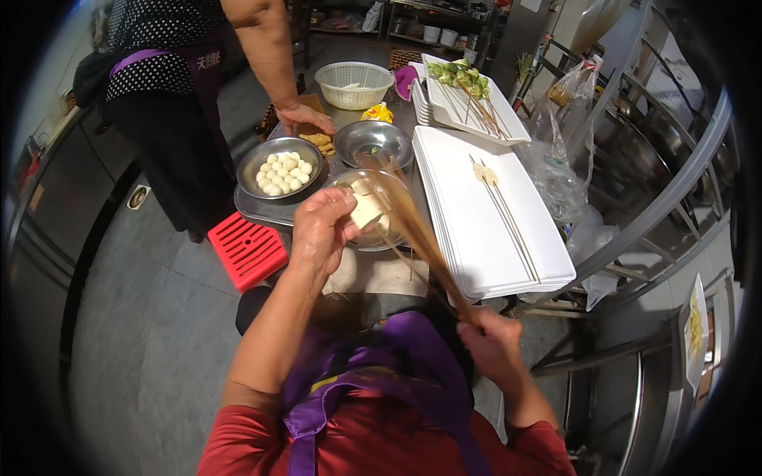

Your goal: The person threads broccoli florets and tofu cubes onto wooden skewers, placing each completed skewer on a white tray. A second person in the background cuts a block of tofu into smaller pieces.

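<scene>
Between the thumb and fingers of my left hand [324, 223] is a pale, flat food slice [366, 210], above a metal bowl [375, 243] that holds more pale pieces. My right hand [491, 339] grips a bundle of long wooden skewers [437, 256], blurred, their far ends beside the slice. On the stacked white trays [470, 244] to the right lie skewers [512, 232] with pale slices [485, 174] on their tips. A metal bowl [245, 172] of white balls [284, 174] stands at the left, and another metal bowl [373, 134] sits behind the one under my left hand.
A co-worker's hand [306, 117] rests on the table near fried-looking brown pieces [318, 143]. Behind stand a plastic colander [355, 77] and a white tray [443, 113] with skewered broccoli [461, 77]. A red plastic stool [247, 249] is at the left; a metal rack [655, 202] with plastic bags stands right.
</scene>
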Action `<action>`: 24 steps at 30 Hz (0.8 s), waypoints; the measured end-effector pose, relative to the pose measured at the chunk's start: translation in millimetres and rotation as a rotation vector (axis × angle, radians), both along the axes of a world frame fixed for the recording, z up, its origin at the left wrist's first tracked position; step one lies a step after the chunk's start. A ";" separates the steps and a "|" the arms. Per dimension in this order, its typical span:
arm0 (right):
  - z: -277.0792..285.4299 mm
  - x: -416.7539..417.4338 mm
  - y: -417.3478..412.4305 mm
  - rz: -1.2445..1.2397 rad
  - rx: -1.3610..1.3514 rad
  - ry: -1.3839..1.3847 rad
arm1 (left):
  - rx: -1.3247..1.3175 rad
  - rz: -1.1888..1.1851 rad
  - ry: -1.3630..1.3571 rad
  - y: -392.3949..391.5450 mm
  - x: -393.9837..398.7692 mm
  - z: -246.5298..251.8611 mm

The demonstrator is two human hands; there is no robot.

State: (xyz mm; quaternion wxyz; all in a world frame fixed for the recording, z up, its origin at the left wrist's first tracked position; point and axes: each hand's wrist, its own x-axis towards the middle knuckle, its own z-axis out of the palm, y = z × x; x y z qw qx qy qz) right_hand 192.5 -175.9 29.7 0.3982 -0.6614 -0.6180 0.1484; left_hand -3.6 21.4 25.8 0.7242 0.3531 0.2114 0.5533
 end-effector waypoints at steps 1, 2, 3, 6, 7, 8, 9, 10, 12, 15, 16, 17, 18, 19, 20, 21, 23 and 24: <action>4.5 7.4 -1.1 -0.008 0.071 -0.102 | -0.010 -0.006 0.006 -0.9 1.6 6.2; 8.0 15.8 -2.1 -0.086 -0.003 -0.073 | -0.007 -0.029 0.005 -1.1 2.6 6.3; 18.8 19.4 2.1 -0.135 0.017 -0.003 | -0.014 -0.043 0.032 -1.7 2.5 3.5; 27.7 42.9 18.1 -0.295 0.004 0.084 | -0.068 -0.098 0.074 -5.4 -3.3 -9.2; 32.0 51.5 24.3 -0.331 -0.006 0.057 | -0.088 -0.077 0.104 -8.8 -7.2 -15.2; 25.9 66.2 32.4 -0.335 0.012 -0.020 | -0.108 -0.055 0.135 -12.3 -12.6 -21.5; 20.7 79.7 42.4 -0.346 0.024 -0.111 | -0.126 -0.030 0.166 -13.4 -17.8 -26.6; 15.4 90.1 51.8 -0.355 0.025 -0.200 | -0.171 0.000 0.143 -14.2 -24.6 -31.3; 15.4 99.2 68.0 -0.386 0.010 -0.344 | -0.177 0.068 0.176 -14.4 -34.8 -34.6; 8.6 110.9 90.1 -0.464 -0.125 -0.501 | -0.181 0.162 0.282 -12.2 -47.7 -38.2; 4.8 116.1 97.0 -0.478 -0.132 -0.573 | -0.162 0.173 0.334 -10.5 -51.2 -40.3; -1.3 121.4 103.1 -0.494 -0.139 -0.645 | -0.142 0.181 0.387 -8.8 -53.6 -42.4; -5.4 124.8 109.4 -0.494 -0.143 -0.665 | -0.137 0.191 0.414 -7.8 -54.7 -43.1; -9.2 127.6 114.1 -0.497 -0.147 -0.684 | -0.123 0.185 0.453 -5.9 -54.9 -44.9; -11.3 128.6 115.8 -0.503 -0.153 -0.703 | -0.109 0.175 0.491 -3.6 -54.2 -46.9; -11.7 127.2 118.0 -0.494 -0.152 -0.697 | -0.095 0.169 0.530 -1.3 -53.6 -46.9; -9.7 125.1 117.2 -0.486 -0.155 -0.686 | -0.036 0.183 0.631 2.6 -45.2 -40.5; -7.4 123.3 116.7 -0.487 -0.135 -0.672 | 0.013 0.195 0.702 6.0 -42.1 -37.7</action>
